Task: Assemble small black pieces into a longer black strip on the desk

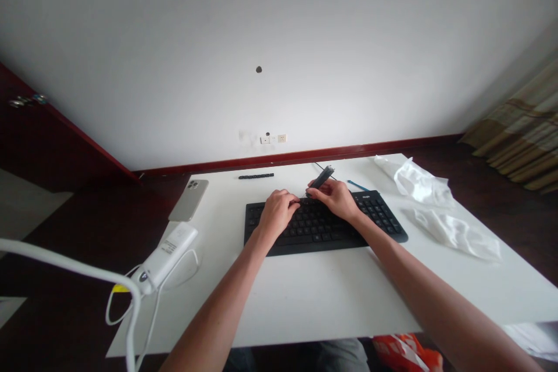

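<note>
A black keyboard (314, 237) lies on the white table, with both my hands over its back edge. My right hand (337, 197) is closed around a dark grey cleaning brush (321, 176), tilted so that its paler, bristly-looking end points up and its lower end meets the keyboard's top row. My left hand (279, 209) is closed in a pinch at the top row, just left of the brush; whatever lies between its fingertips is hidden. Behind the keyboard, a short row of small black keycaps (256, 176) lies on the table.
A phone (189, 200) and a white power strip (168, 256) with cables lie on the left of the white table (331, 296). A thin blue stick (357, 185) rests behind the keyboard. Crumpled clear plastic bags (416, 183) lie on the right.
</note>
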The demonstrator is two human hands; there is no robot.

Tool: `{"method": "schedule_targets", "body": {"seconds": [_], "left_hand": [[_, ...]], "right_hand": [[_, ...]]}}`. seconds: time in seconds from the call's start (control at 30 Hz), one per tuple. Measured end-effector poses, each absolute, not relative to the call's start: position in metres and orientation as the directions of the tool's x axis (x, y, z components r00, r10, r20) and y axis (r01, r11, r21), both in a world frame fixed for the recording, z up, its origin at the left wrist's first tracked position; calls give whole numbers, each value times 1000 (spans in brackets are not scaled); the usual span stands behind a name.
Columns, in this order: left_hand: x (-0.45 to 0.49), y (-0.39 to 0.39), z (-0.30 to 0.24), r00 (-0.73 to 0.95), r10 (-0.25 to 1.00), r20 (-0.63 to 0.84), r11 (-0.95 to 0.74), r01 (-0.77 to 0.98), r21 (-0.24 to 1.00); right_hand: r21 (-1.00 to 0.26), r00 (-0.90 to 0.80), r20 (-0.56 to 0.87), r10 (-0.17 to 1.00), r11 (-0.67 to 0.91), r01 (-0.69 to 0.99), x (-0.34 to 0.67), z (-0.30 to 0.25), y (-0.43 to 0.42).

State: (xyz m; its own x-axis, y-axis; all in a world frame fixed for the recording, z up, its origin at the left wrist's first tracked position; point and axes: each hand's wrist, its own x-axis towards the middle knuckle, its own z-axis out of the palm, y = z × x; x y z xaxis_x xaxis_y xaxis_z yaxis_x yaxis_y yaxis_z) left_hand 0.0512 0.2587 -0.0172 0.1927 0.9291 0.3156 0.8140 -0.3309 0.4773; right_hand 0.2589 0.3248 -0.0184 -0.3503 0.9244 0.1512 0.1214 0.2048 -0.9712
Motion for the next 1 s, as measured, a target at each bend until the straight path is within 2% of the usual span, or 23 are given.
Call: {"method": "schedule_targets", "body": {"seconds": [0.47, 0.73, 1.0], "left_hand": [[52, 258, -8, 145, 921, 362, -332, 778, 534], [13, 268, -1, 26, 879, 476, -222, 906, 361], [-4, 321, 18, 178, 891, 419, -278, 941, 192]], "right_hand": [[-975, -275, 182, 944, 210, 77, 264, -18, 327], [-988, -281, 138, 950, 152, 28, 265, -20, 330], [-982, -312, 164, 936, 185, 40, 267, -24, 331]]}}
